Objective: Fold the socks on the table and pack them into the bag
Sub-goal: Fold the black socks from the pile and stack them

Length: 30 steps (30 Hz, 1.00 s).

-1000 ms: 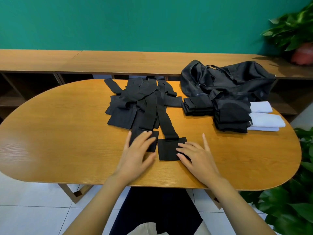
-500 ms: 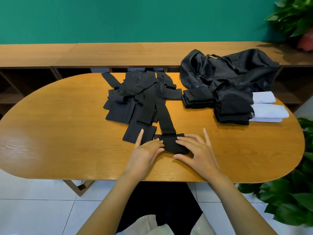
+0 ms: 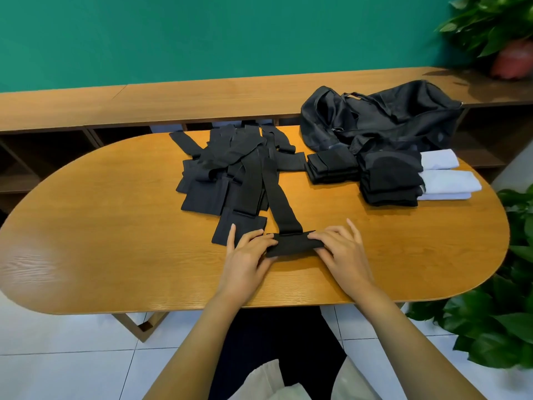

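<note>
Here, the oval desk of glossy, grained wood is bare at its left end. Next comes the heap of loose socks, long flat strips of black knit lying criss-cross, likely kept in one heap so that a single one can be drawn toward the near edge.

In front of it, the left hand pinches the left end of one sock with its fingers curled, the forefinger sticking up. The near end of this sock is turned over into a short, thick bar. Its unfolded length runs back as a soft ribbon to the heap. The right hand grasps the bar's other end the same way. Holding both ends probably keeps the stretchy cloth square and stops the fold from springing open.

Further right are the folded stacks, neat dark blocks, with rolled white socks just beside them. They sit against the bag, a slumped, slightly shiny black fabric holdall, presumably so packing is a short reach. A potted plant stands behind the bag, at the far right.
</note>
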{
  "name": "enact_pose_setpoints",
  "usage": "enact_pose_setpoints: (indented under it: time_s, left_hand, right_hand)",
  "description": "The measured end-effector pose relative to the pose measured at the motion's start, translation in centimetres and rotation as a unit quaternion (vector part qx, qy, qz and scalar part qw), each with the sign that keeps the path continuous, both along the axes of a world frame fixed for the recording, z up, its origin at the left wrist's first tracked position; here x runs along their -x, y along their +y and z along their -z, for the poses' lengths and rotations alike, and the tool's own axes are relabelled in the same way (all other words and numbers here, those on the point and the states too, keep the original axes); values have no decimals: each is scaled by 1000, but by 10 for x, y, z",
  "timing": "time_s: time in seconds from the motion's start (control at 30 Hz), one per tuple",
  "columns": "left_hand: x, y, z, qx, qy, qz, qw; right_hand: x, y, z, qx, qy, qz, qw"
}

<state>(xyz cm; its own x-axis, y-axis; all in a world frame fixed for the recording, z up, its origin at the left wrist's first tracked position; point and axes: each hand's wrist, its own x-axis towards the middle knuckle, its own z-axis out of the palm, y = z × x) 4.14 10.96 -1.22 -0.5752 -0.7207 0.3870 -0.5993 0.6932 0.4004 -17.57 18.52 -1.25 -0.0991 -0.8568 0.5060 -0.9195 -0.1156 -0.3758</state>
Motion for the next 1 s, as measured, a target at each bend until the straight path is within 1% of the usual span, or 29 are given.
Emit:
enact_pose_setpoints:
  time_s: [0.27, 0.53, 0.7, 0.8, 0.9, 1.0]
  left_hand:
    - [0, -1, 0, -7, 56, -17, 998]
    - [2, 2, -2, -35, 81, -38, 995]
    - [17, 11, -8, -79, 130, -113, 982]
    - [27, 20, -10, -97, 142, -155, 973]
    - [27, 27, -9, -107, 146, -194, 964]
    - [23, 30, -8, -116, 149, -218, 957]
  right_hand:
    - [2, -1, 2, -19, -24, -6, 1000]
    - [-1, 4, -2, -14, -66, 10, 998]
    - [3, 11, -3, -51, -161, 54, 984]
    - [4, 15, -2, -73, -204, 72, 974]
    - [3, 15, -3, -77, -224, 76, 968]
    - [-2, 10, -5, -65, -219, 73, 971]
